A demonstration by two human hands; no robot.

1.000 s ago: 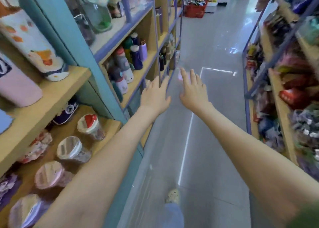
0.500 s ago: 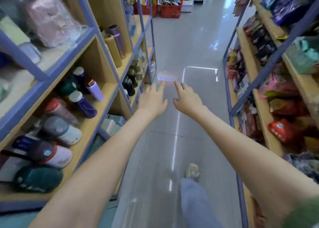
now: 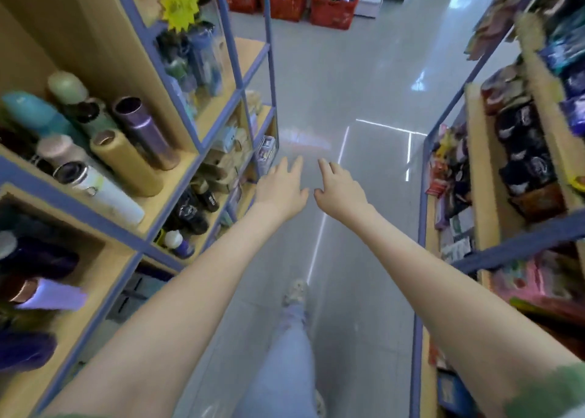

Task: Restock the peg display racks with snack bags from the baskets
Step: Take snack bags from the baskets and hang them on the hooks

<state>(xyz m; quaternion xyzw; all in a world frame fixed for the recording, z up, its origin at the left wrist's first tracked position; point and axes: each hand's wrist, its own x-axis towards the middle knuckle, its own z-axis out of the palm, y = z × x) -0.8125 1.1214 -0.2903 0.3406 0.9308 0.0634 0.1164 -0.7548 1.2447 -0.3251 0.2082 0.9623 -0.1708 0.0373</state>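
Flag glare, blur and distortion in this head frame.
Head view: bright light streaks glare off the glossy grey floor; motion blur smears the dark snack packs on the right wooden shelf, worst toward the top corner; the wide-angle lens skews the blue metal shelf upright; the empty left hand and right hand read fairly sharp at centre.

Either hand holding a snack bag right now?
No, the left hand and right hand are both held out empty, fingers loosely spread.
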